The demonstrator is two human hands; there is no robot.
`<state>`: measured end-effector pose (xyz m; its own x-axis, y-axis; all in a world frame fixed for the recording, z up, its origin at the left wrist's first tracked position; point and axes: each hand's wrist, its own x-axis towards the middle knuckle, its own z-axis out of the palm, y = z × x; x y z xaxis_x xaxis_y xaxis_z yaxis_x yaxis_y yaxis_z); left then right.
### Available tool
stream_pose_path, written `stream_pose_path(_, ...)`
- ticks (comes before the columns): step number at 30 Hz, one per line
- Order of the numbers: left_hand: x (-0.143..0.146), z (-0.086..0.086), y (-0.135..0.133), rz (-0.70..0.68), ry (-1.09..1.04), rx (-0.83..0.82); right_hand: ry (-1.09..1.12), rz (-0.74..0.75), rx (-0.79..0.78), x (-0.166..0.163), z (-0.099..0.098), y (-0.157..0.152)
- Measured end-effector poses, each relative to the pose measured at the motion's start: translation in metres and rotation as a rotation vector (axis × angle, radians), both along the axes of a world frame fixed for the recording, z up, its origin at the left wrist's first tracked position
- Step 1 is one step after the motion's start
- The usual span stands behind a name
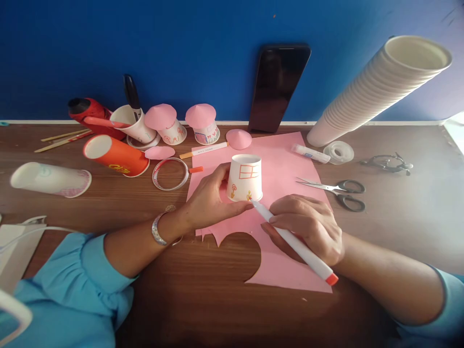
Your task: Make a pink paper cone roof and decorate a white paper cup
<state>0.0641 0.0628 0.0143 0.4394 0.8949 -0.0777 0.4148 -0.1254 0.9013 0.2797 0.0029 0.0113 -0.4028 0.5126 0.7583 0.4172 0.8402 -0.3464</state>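
Note:
My left hand (213, 200) grips a small white paper cup (245, 186) turned upside down, thumb along its lower rim. An orange window and small flowers are drawn on the cup's side. In my right hand (308, 224) is a white marker (295, 241) with an orange end; its tip meets the cup near the lower flower. Beneath both hands lies a cut sheet of pink paper (282, 150). Behind the cup rests a pink paper cone (239, 139). An orange-tipped marker (209, 149) and a loose orange cap (196, 169) lie to the left.
Two cups with pink cone roofs (200, 116) stand by the blue wall. Left are an orange cup (118, 157), a tape ring (155, 174) and a white cup (50, 179). Right are scissors (350, 191), clear tape (339, 152), a leaning phone (279, 89) and a tall cup stack (377, 92).

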Motion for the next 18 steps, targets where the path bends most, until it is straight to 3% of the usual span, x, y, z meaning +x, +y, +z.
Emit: stream_pose_path(18,0.0013,-0.0030,-0.0006,0.016,-0.002,0.021,-0.054,-0.007,-0.029,0.0030,-0.0047,0.0009)
